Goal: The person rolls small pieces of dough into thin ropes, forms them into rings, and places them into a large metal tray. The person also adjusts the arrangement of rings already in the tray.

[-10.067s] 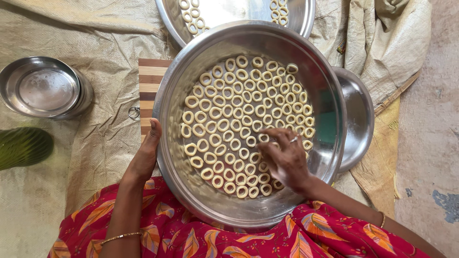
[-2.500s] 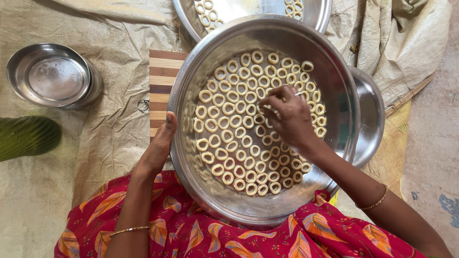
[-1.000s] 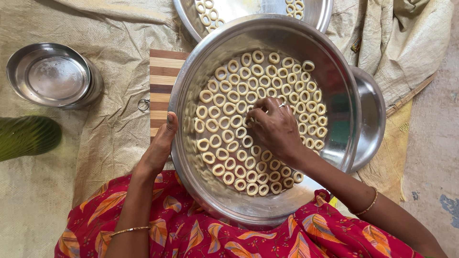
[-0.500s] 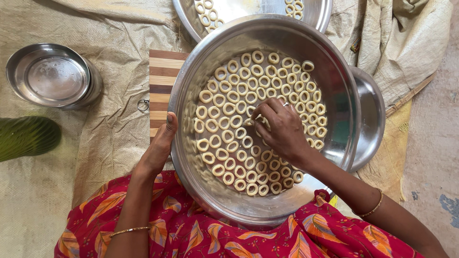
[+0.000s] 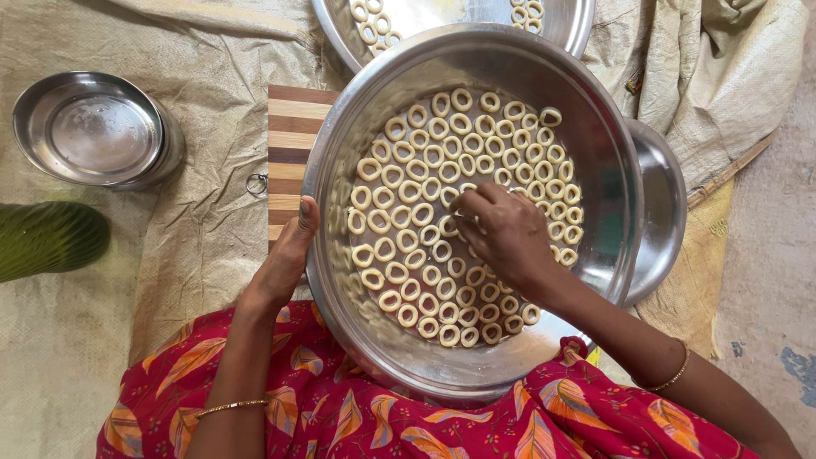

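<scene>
Fingers (image 5: 466,206) of the right hand (image 5: 501,234) are bunched narrow, tips pressed down among the dough rings (image 5: 399,174) near the middle of the large steel pan (image 5: 612,170); whether one ring is pinched between them I cannot tell, since the knuckles hide the tips.

Head view: the left hand (image 5: 285,259) lies flat against the pan's outer left rim, fingers extended and holding nothing, thumb up along the metal, steadying it. The pale rings lie in a single layer, packed side by side across the pan floor, with bare steel left along the lower edge and right wall. The pan rests over the person's lap, on red leaf-printed cloth (image 5: 340,416), and partly covers a striped wooden board (image 5: 289,136) and a smaller steel plate (image 5: 663,212) at its right. Another steel tray (image 5: 442,17) with a few rings sits just beyond the top rim. A small steel bowl (image 5: 93,127) stands well apart to the left on the sackcloth (image 5: 195,229) covering the floor.

Judging by the hand, the step in hand is arranging rings in the layer; a next move would call for light fingertip pressure so neighbouring rings stay unsquashed.
</scene>
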